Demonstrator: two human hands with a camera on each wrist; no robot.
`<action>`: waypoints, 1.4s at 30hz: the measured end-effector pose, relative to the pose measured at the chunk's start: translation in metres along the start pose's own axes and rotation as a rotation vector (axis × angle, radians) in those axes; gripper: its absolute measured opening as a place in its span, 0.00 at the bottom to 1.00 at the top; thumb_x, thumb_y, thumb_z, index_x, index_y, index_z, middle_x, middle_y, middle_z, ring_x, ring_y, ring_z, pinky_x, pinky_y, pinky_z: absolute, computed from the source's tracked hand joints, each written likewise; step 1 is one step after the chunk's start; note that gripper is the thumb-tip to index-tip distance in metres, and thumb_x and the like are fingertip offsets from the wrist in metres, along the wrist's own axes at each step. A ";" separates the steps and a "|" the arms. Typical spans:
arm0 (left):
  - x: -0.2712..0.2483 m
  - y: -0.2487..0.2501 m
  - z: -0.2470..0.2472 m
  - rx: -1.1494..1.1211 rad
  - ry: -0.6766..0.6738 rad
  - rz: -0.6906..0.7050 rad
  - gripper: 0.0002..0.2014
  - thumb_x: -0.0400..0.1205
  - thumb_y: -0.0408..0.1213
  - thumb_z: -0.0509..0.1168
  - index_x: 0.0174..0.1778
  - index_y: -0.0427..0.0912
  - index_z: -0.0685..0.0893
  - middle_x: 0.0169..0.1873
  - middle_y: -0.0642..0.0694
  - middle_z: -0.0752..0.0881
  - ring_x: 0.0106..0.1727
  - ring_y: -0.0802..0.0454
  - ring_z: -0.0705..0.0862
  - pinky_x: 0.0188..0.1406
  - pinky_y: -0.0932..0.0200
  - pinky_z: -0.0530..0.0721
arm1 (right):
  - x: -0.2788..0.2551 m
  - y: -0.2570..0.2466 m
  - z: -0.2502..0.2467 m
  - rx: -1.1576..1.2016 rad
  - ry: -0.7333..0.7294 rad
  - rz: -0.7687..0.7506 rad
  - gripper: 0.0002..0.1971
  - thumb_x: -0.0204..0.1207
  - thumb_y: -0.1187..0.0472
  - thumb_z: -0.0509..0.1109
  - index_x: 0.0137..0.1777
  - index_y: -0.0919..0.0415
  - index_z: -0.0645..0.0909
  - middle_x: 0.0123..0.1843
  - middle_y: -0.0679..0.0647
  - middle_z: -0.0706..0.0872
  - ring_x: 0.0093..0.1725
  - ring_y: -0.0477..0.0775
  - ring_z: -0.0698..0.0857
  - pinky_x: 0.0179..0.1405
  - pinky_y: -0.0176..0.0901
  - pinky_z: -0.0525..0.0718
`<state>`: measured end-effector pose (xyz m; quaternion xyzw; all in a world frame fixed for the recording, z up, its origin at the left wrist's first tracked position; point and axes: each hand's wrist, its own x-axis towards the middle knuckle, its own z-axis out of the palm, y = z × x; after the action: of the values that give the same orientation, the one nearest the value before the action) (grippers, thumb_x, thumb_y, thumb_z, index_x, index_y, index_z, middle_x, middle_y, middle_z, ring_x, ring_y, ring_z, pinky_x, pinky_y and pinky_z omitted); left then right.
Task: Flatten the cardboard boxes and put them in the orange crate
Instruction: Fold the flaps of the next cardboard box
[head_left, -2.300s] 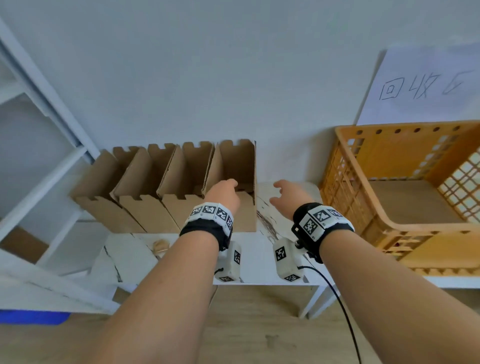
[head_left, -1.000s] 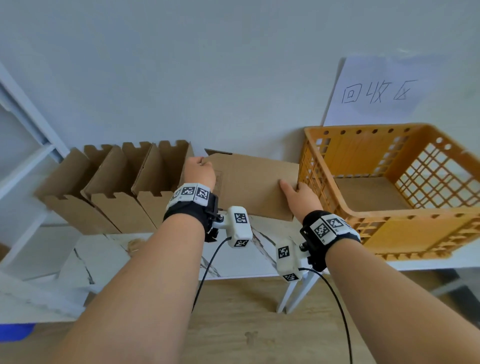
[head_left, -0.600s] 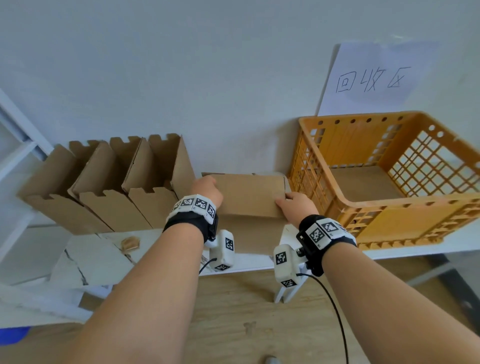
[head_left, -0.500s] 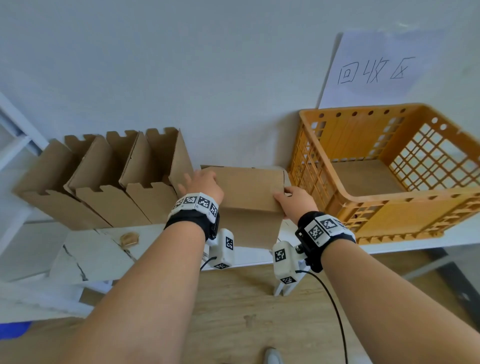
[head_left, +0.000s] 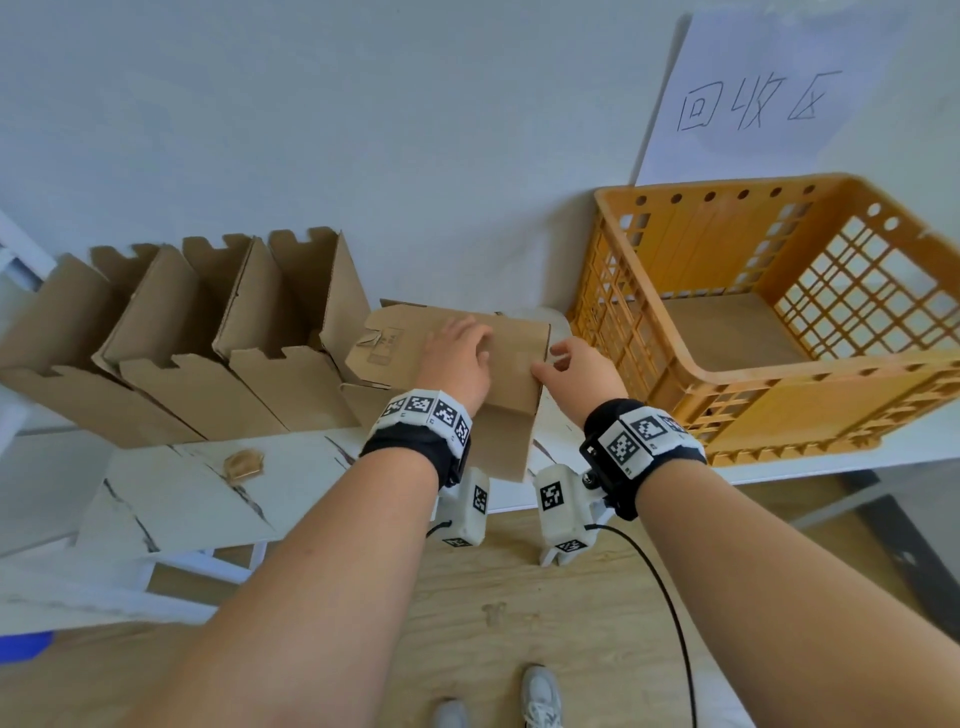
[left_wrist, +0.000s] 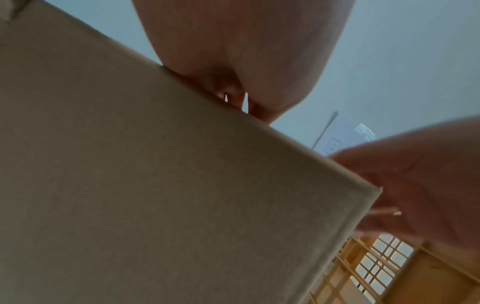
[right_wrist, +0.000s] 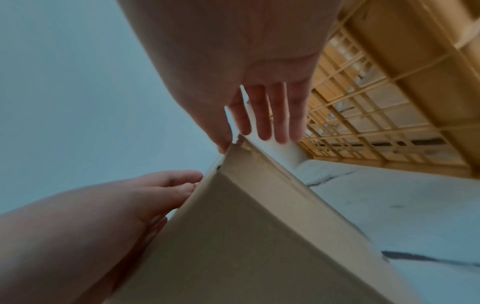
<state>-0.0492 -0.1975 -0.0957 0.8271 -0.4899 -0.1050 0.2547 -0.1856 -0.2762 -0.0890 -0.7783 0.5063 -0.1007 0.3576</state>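
A brown cardboard box (head_left: 395, 343) lies on its side on the white table (head_left: 171, 499), between the row of boxes and the orange crate (head_left: 810, 366). My left hand (head_left: 457, 353) lies flat on the box's top panel, fingers straight. My right hand (head_left: 576, 369) is at the box's right end. In the right wrist view its thumb touches the top corner of the box (right_wrist: 246, 236) and its fingers (right_wrist: 267, 115) reach straight past the end edge. The left wrist view is filled by the box's side (left_wrist: 155, 185), with the palm (left_wrist: 246, 51) over its edge.
Three open boxes (head_left: 171, 332) stand upright in a row at the left against the wall. A small cardboard scrap (head_left: 241, 462) lies on the table. A brown sheet (head_left: 727, 332) covers the crate floor. A paper sign (head_left: 753, 104) hangs above. White shelving stands far left.
The rightmost box was taken from the row and laid on its side near the crate. In the last half second my left hand slid from its left end onto the top panel.
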 end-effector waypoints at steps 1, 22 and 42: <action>-0.001 -0.001 0.001 -0.001 0.011 0.007 0.17 0.86 0.33 0.56 0.71 0.43 0.75 0.79 0.46 0.67 0.82 0.48 0.58 0.82 0.50 0.51 | 0.002 0.000 -0.002 -0.033 0.037 -0.059 0.22 0.79 0.52 0.68 0.71 0.57 0.75 0.65 0.55 0.81 0.63 0.57 0.81 0.61 0.48 0.81; 0.006 -0.008 0.007 -0.096 0.018 -0.017 0.18 0.85 0.33 0.60 0.71 0.43 0.78 0.78 0.46 0.69 0.82 0.48 0.59 0.82 0.51 0.51 | 0.009 -0.011 0.000 -0.250 0.068 -0.360 0.13 0.75 0.54 0.69 0.58 0.54 0.85 0.62 0.52 0.79 0.67 0.55 0.71 0.67 0.44 0.70; 0.003 -0.010 0.009 -0.173 0.049 -0.033 0.18 0.84 0.31 0.61 0.71 0.40 0.79 0.77 0.44 0.71 0.82 0.48 0.60 0.82 0.50 0.53 | -0.005 -0.030 0.015 -0.211 0.149 -0.054 0.19 0.73 0.50 0.68 0.58 0.61 0.73 0.60 0.57 0.71 0.43 0.59 0.78 0.38 0.46 0.78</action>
<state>-0.0441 -0.1996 -0.1084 0.8124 -0.4589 -0.1308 0.3351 -0.1592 -0.2586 -0.0791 -0.8152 0.5182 -0.1141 0.2322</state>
